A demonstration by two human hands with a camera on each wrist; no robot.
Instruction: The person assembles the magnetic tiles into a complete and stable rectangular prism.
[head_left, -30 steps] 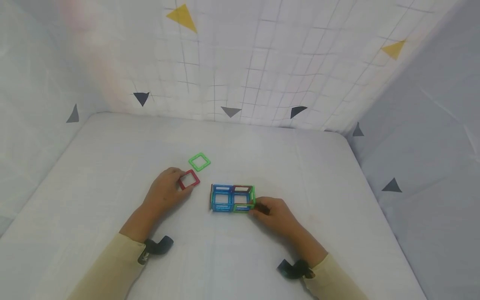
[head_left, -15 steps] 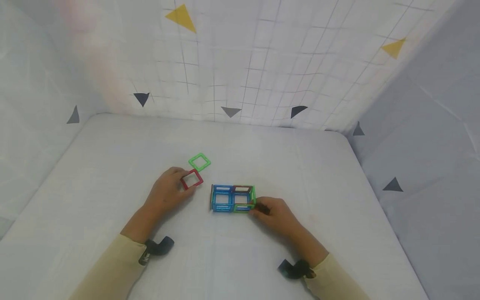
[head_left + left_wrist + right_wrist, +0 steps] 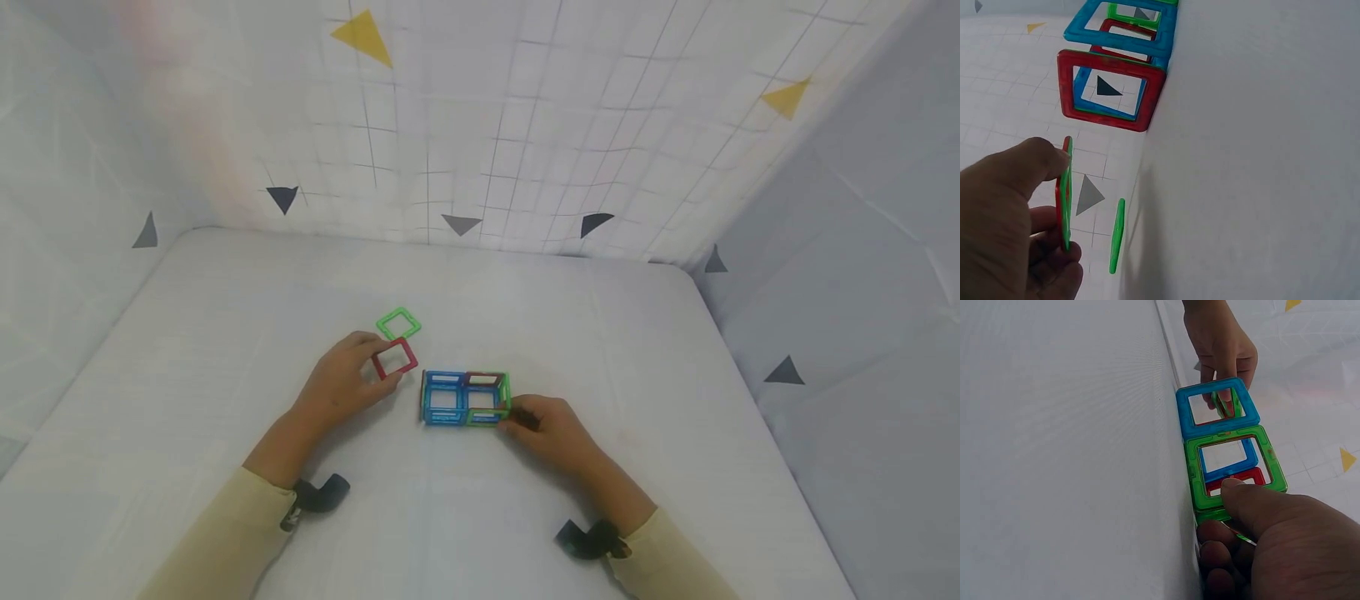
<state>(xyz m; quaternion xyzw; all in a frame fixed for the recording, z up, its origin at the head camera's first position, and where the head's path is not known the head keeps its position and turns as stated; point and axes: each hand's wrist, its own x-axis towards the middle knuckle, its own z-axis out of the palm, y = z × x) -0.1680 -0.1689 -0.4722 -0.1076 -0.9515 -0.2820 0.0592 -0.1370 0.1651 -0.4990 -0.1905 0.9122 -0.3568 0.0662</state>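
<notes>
My left hand [image 3: 341, 379] pinches a square red magnetic tile [image 3: 410, 351] by its edges, left of the assembled tiles. In the left wrist view, this tile shows a green layer [image 3: 1066, 212] along one side; whether that is a second tile I cannot tell. The assembled tiles [image 3: 464, 398] form two joined open-topped boxes, blue at the left, green and red at the right. A red tile [image 3: 1110, 122] makes the near end wall in the left wrist view. My right hand [image 3: 555, 429] holds the right end, its thumb on a green tile [image 3: 1195, 475].
A loose green square tile [image 3: 388, 317] lies on the white table [image 3: 600, 333], just behind the red one. White cloth walls with printed triangles enclose the back and sides. A dark wrist camera [image 3: 322, 493] sits on each wrist.
My left hand has moved a little to the right with the red tile, closer to the assembled tiles. My right hand and the assembled tiles have stayed in place.
</notes>
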